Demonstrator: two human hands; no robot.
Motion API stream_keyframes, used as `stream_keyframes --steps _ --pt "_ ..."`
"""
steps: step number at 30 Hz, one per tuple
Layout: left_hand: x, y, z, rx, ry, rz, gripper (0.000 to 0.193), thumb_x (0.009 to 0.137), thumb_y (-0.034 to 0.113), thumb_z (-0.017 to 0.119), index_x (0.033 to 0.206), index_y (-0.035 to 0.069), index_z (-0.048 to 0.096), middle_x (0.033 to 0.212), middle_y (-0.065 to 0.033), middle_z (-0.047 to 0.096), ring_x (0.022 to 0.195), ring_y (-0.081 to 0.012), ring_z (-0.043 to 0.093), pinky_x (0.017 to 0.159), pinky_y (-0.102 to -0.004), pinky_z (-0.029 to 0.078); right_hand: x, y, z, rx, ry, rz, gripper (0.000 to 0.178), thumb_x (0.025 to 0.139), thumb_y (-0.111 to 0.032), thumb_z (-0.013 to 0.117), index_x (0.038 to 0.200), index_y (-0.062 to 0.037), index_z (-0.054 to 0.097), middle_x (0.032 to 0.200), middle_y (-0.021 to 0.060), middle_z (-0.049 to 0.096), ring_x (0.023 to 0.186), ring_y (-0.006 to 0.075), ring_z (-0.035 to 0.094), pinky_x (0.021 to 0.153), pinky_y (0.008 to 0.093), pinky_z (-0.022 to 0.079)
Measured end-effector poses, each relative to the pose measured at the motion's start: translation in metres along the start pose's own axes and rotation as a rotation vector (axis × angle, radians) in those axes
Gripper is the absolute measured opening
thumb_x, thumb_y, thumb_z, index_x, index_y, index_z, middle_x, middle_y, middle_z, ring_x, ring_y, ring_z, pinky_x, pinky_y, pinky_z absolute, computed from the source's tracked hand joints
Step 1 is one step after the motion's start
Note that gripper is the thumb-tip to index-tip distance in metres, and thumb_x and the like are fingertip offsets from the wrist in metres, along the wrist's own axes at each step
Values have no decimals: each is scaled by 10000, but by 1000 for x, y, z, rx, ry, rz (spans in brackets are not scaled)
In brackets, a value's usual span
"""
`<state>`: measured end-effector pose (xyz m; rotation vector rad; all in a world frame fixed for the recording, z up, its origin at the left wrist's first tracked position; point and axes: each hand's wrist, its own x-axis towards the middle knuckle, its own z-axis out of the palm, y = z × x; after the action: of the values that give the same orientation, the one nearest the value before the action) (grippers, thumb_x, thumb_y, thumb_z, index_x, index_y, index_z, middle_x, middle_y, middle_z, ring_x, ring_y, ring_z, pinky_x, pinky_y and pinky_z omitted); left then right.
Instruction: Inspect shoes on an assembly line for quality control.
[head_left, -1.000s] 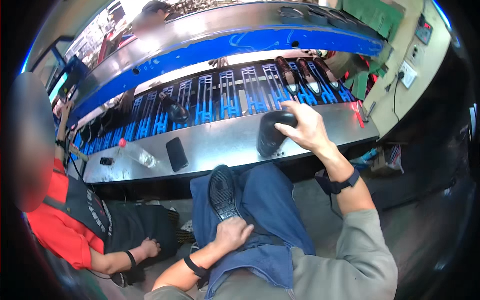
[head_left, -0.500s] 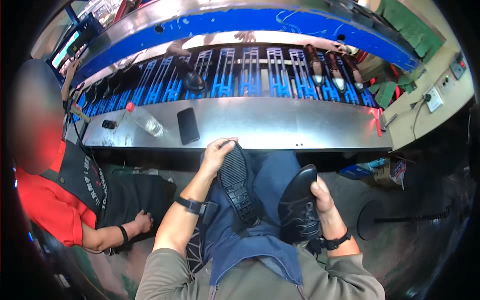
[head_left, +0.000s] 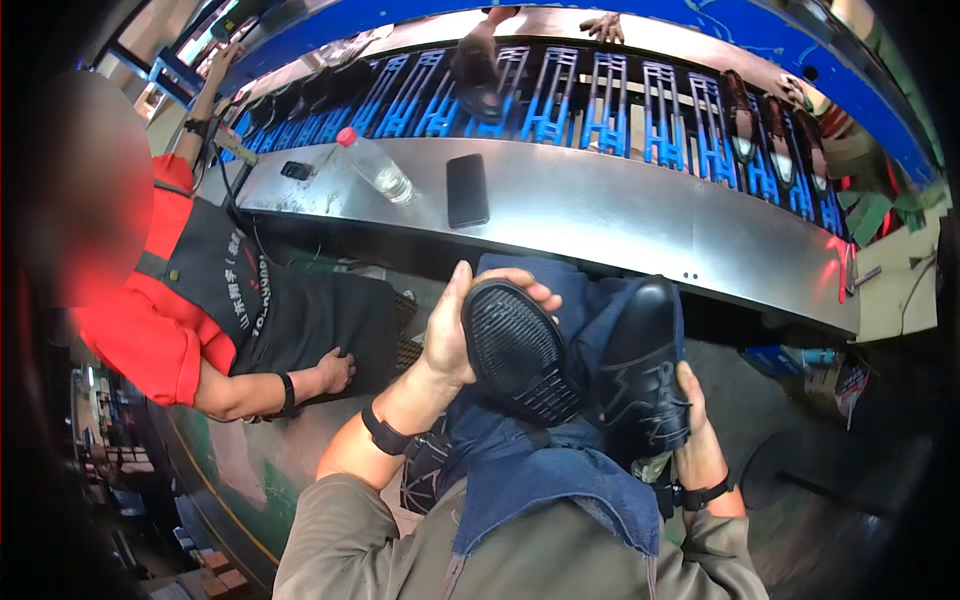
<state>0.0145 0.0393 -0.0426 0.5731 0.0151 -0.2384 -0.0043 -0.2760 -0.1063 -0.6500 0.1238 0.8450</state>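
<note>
My left hand point(head_left: 452, 322) is closed round the toe end of a black shoe sole point(head_left: 515, 345). Its ridged tread faces up toward me, and whether an upper is attached beneath cannot be seen. Just to the right, my right hand point(head_left: 692, 392) grips the side of a black lace-up shoe point(head_left: 643, 365), thumb along its edge. The shoe's toe points away from me and its laces face up. Both pieces are above my lap, close together, over my blue apron point(head_left: 560, 495).
Ahead runs a steel ledge point(head_left: 590, 210) with a phone point(head_left: 467, 190), a bottle point(head_left: 378, 170) and a small black object point(head_left: 297, 170). Behind it a conveyor with blue racks point(head_left: 550, 100) carries several shoes. A co-worker in a red shirt point(head_left: 140, 340) sits at the left.
My view has swung left. The sole has come up closer to me and tilted, with my left hand wrapped further round it. The shoe has also risen and turned more upright.
</note>
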Motion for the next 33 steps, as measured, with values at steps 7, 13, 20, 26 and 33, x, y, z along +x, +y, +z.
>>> stream_keyframes --steps 7,13,20,26,33 --pt "-5 -20 41 422 -22 50 684 1078 443 181 1200 -83 601 1151 -262 659 1178 -422 614 1046 -530 485 8 -8 51 -613 -380 -41 848 974 -622 477 1412 104 453 1256 152 624 1151 198 584 992 319 449" --pt "-9 -14 66 808 -125 110 639 1039 359 237 1150 -124 641 1119 -297 681 1126 -427 644 1022 -516 499 -1 -4 54 -601 -317 -131 815 975 -588 455 1409 103 463 1252 178 635 1158 234 598 1005 341 449" --pt "-12 -16 73 833 -150 145 604 1028 329 274 1194 -119 644 1191 -252 688 1118 -317 660 1038 -389 475 0 -7 52 -636 -317 -140 782 980 -573 458 1387 94 488 1247 176 636 1155 229 596 993 337 452" --pt "-11 -18 74 841 -127 149 603 1032 330 275 1192 -121 643 1192 -248 688 1103 -315 664 1024 -386 484 1 -5 49 -595 -322 -134 760 991 -560 456 1385 89 492 1231 166 642 1141 215 598 979 329 456" --pt "-9 -18 79 857 -95 119 644 1019 395 309 1165 -141 634 1152 -321 666 1123 -416 647 1036 -497 485 3 -6 48 -597 -323 -148 730 1002 -547 458 1366 83 508 1181 141 651 1082 190 606 930 310 470"
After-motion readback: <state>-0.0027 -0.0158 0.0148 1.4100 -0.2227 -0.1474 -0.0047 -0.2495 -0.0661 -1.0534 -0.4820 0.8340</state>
